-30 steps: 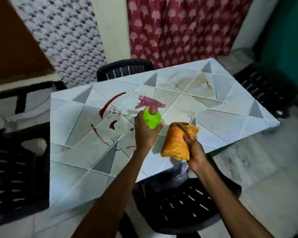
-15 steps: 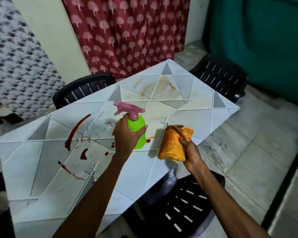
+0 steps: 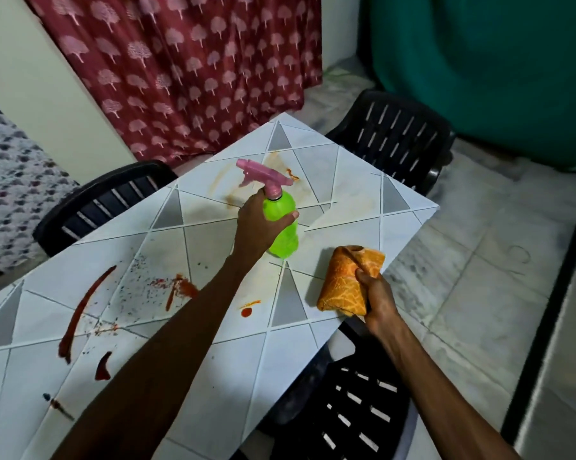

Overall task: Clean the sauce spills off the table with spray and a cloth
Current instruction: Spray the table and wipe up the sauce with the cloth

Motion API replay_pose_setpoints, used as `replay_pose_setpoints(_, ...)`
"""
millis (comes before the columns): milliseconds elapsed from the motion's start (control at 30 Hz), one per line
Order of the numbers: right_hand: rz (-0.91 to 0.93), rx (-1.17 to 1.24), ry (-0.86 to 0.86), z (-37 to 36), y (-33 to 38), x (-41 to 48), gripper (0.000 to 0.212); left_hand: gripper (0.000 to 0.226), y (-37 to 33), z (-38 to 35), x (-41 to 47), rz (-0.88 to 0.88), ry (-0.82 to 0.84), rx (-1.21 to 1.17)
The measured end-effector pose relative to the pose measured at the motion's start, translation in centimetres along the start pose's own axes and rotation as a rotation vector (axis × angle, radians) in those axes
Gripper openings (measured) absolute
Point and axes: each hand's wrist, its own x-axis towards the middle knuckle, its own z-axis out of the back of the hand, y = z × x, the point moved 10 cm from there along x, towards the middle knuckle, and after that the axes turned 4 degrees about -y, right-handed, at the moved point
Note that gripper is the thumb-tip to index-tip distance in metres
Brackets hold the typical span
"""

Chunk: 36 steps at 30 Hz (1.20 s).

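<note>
Sauce (image 3: pixel 184 288) on tiled table (image 3: pixel 247 376), mostly left of both hands: long red streak (image 3: pixel 84 307) well left, lying near-to-far; small blot (image 3: pixel 247 312) between left forearm (image 3: pixel 167 353) and orange cloth (image 3: pixel 343 283). Grips green spray bottle (image 3: pixel 283 240) roughly upright in left hand (image 3: pixel 260 227), fingers curled round it, pink nozzle (image 3: pixel 263 175) pointing far-left over faint orange stain (image 3: pixel 225 185). Clutches bunched cloth in right hand (image 3: pixel 378 300) at table's right edge. Probably nearer the red spills: left hand, given a leftward swing of the nozzle.

I see: green bottle (image 3: pixel 281 224), pink sprayer (image 3: pixel 263 177); orange patterned cloth (image 3: pixel 344 283); white table (image 3: pixel 213 376), grey triangles, red sauce (image 3: pixel 84 303).
</note>
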Motion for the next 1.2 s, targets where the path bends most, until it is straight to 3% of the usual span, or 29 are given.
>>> replay_pose_setpoints(300,-0.004,0.025,-0.086,3.2,0.4,2.4,0.032,0.065,0.5,-7.5,4.6,-0.022,0.11,-0.021)
replay_pose_setpoints(467,-0.031,0.03,-0.1,3.6,-0.3,2.8,0.034,0.065,-0.2,-8.0,3.9,-0.057,0.068,0.006)
replay_pose_setpoints(667,-0.048,0.025,-0.073,2.3,-0.6,2.6,0.035,0.101,1.5,-8.2,3.1,-0.022,0.176,0.001)
replay_pose_setpoints(767,-0.015,-0.025,-0.077,2.0,-0.3,2.3,0.031,0.101,4.2,-7.1,1.1,0.047,0.203,0.046)
replay_pose_setpoints(833,0.063,-0.172,-0.07,1.5,0.2,2.0,0.027,0.085,7.0,-5.5,-1.2,0.042,0.196,0.142)
replay_pose_setpoints(1000,0.416,-0.871,0.018,-2.2,2.4,2.1,0.025,0.053,14.9,0.1,-9.8,0.145,0.21,0.348)
replay_pose_setpoints(1200,0.616,-1.13,0.149,-9.4,1.5,2.8,0.053,0.088,19.7,7.4,-19.8,0.246,0.167,0.659)
